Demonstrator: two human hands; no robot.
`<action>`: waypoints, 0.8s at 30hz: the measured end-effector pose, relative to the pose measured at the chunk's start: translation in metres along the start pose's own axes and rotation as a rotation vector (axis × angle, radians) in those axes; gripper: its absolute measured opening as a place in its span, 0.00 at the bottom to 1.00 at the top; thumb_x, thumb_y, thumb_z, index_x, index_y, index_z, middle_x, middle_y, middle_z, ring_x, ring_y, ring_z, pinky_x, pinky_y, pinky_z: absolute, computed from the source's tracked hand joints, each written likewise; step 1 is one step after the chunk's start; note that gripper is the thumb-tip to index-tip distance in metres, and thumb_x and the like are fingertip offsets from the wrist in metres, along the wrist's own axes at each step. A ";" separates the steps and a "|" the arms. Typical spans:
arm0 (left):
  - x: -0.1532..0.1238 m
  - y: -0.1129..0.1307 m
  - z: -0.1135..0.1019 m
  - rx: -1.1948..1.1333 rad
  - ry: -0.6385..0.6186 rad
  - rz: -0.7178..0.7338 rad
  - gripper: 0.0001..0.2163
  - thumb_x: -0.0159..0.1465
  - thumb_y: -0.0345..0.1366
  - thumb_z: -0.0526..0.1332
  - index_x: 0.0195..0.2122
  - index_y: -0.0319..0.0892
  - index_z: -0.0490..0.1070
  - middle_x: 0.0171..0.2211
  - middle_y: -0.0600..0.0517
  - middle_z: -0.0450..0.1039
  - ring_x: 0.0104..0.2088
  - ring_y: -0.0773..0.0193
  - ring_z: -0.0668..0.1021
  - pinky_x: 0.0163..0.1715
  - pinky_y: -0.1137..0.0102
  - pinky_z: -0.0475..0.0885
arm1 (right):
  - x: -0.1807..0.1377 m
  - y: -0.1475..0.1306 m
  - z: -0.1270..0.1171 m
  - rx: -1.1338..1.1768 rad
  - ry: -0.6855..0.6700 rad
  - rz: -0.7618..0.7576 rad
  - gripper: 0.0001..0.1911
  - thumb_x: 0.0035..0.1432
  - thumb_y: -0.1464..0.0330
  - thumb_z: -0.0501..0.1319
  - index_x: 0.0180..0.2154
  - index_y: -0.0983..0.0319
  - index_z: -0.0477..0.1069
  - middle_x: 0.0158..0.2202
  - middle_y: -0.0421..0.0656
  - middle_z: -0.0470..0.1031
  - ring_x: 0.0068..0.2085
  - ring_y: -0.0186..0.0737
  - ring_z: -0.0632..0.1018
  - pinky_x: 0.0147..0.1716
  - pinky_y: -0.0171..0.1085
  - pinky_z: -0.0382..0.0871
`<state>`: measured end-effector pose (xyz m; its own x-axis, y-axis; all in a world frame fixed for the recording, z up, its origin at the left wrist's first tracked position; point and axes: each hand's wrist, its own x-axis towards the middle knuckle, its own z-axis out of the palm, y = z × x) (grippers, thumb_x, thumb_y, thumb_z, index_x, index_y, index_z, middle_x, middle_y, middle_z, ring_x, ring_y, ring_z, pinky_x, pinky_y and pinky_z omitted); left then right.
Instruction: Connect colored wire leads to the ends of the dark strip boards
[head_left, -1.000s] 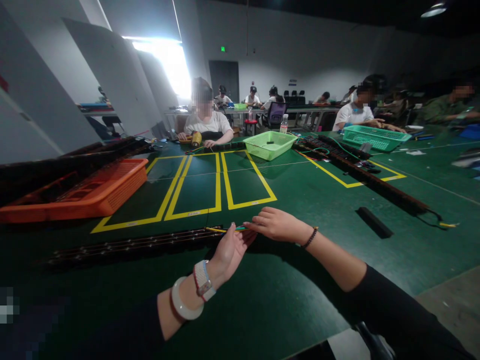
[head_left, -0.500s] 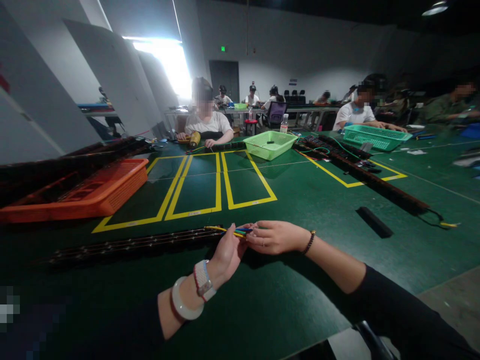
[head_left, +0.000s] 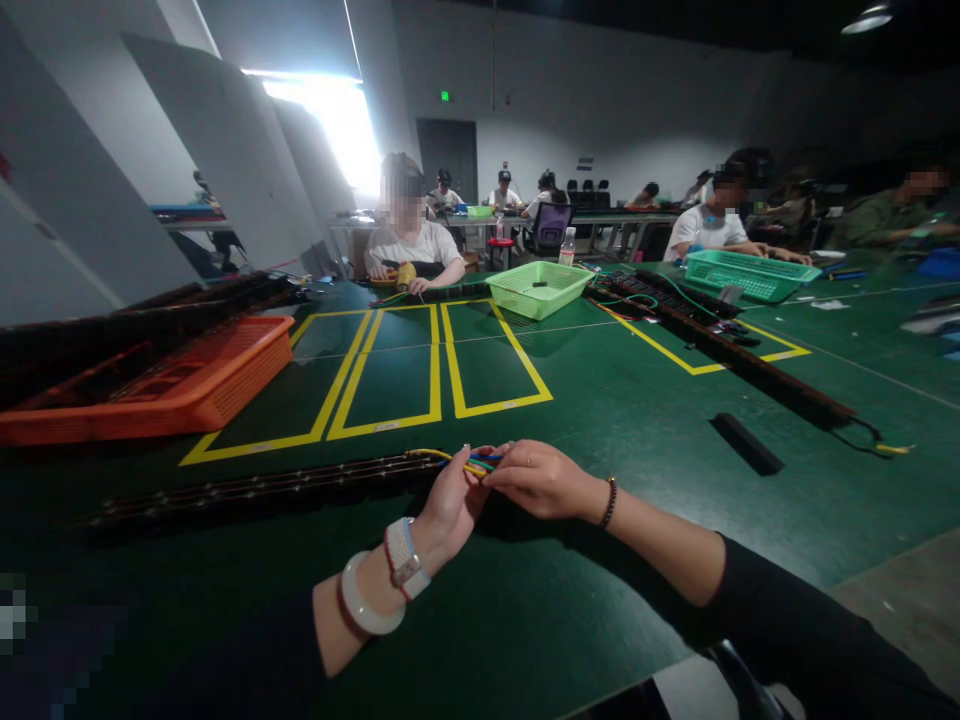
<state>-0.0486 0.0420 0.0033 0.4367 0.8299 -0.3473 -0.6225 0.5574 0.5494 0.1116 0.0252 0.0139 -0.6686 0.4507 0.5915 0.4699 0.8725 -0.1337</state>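
Note:
Yellow, blue and green wires [head_left: 427, 453] run from the right end of a long dark strip assembly [head_left: 277, 484] lying on the green table [head_left: 600, 600]. My left hand [head_left: 450, 500] is closed around these wires close to the strip's end, its thumb pointing up. Just to its right, my right hand [head_left: 544, 480] pinches the same wires near their ends, fingers touching the left hand. The wire tips are hidden by the fingers. On the left wrist are a watch [head_left: 406, 560] and a pale bangle [head_left: 369, 594].
An orange basket [head_left: 217, 400] holding dark strips stands at left. Yellow tape outlines [head_left: 386, 428] mark the table. Further back is a light green basket [head_left: 538, 290]. To the right lie a black block [head_left: 746, 443] and another long strip [head_left: 780, 380]. Across the table, a person holds a yellow tool [head_left: 406, 275].
My right hand has turned slightly, with its fingers drawn more tightly together on the wires. The person across has raised the yellow tool and shifted it to the right.

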 end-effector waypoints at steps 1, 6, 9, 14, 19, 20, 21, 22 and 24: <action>0.000 0.000 0.000 -0.003 0.023 0.017 0.11 0.65 0.33 0.51 0.30 0.35 0.70 0.27 0.47 0.73 0.28 0.67 0.75 0.33 0.72 0.72 | 0.001 -0.002 -0.001 0.068 0.013 0.084 0.10 0.61 0.71 0.54 0.43 0.63 0.71 0.39 0.46 0.75 0.42 0.38 0.75 0.43 0.39 0.69; 0.000 -0.001 0.002 0.021 0.082 0.057 0.13 0.65 0.34 0.50 0.26 0.36 0.68 0.24 0.49 0.70 0.27 0.68 0.74 0.33 0.72 0.72 | 0.004 -0.006 -0.008 0.314 -0.011 0.378 0.09 0.58 0.73 0.57 0.41 0.61 0.72 0.39 0.43 0.76 0.41 0.36 0.75 0.43 0.36 0.68; 0.000 -0.002 0.001 0.058 0.032 0.071 0.15 0.66 0.37 0.49 0.26 0.36 0.68 0.25 0.48 0.71 0.29 0.66 0.74 0.36 0.69 0.72 | 0.004 -0.005 -0.007 0.344 -0.049 0.464 0.10 0.55 0.74 0.59 0.39 0.61 0.73 0.37 0.41 0.77 0.40 0.36 0.76 0.42 0.36 0.68; 0.002 -0.002 -0.001 0.066 0.001 0.072 0.16 0.65 0.43 0.51 0.29 0.36 0.68 0.28 0.47 0.72 0.32 0.64 0.75 0.40 0.67 0.71 | 0.002 -0.002 -0.003 0.123 0.049 0.387 0.09 0.58 0.73 0.57 0.41 0.61 0.72 0.36 0.43 0.76 0.38 0.36 0.75 0.39 0.36 0.68; 0.003 -0.003 -0.002 0.059 -0.051 0.084 0.16 0.62 0.47 0.53 0.30 0.37 0.69 0.30 0.46 0.74 0.37 0.62 0.76 0.44 0.65 0.70 | -0.002 0.010 -0.001 -0.113 0.103 0.277 0.11 0.64 0.68 0.53 0.44 0.63 0.70 0.35 0.46 0.76 0.35 0.38 0.74 0.38 0.38 0.68; 0.003 -0.004 -0.002 0.065 -0.066 0.094 0.16 0.63 0.46 0.54 0.30 0.37 0.68 0.31 0.45 0.74 0.38 0.61 0.76 0.45 0.64 0.69 | -0.002 0.014 0.000 -0.142 0.102 0.272 0.11 0.64 0.68 0.53 0.44 0.64 0.70 0.36 0.46 0.76 0.35 0.38 0.74 0.38 0.38 0.68; 0.003 -0.004 -0.003 0.077 -0.074 0.100 0.15 0.63 0.45 0.53 0.30 0.37 0.68 0.32 0.45 0.74 0.39 0.61 0.76 0.46 0.64 0.69 | -0.003 0.019 0.001 -0.168 0.097 0.271 0.11 0.64 0.68 0.52 0.44 0.64 0.70 0.36 0.46 0.76 0.35 0.38 0.74 0.38 0.37 0.68; 0.003 -0.005 -0.003 0.091 -0.074 0.103 0.14 0.64 0.43 0.53 0.30 0.37 0.68 0.33 0.45 0.74 0.40 0.61 0.76 0.47 0.63 0.69 | -0.003 0.023 0.002 -0.194 0.090 0.272 0.11 0.64 0.68 0.53 0.43 0.64 0.70 0.36 0.46 0.76 0.35 0.38 0.74 0.38 0.37 0.68; 0.003 -0.005 -0.003 0.115 -0.047 0.107 0.11 0.65 0.39 0.53 0.30 0.38 0.67 0.33 0.45 0.74 0.40 0.61 0.76 0.47 0.62 0.68 | -0.004 0.030 0.004 -0.236 0.075 0.282 0.10 0.64 0.68 0.53 0.41 0.64 0.70 0.34 0.46 0.76 0.34 0.38 0.74 0.37 0.37 0.67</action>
<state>-0.0461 0.0417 -0.0028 0.4035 0.8809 -0.2474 -0.5901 0.4572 0.6654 0.1258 0.0508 0.0043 -0.4539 0.6446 0.6152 0.7556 0.6444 -0.1177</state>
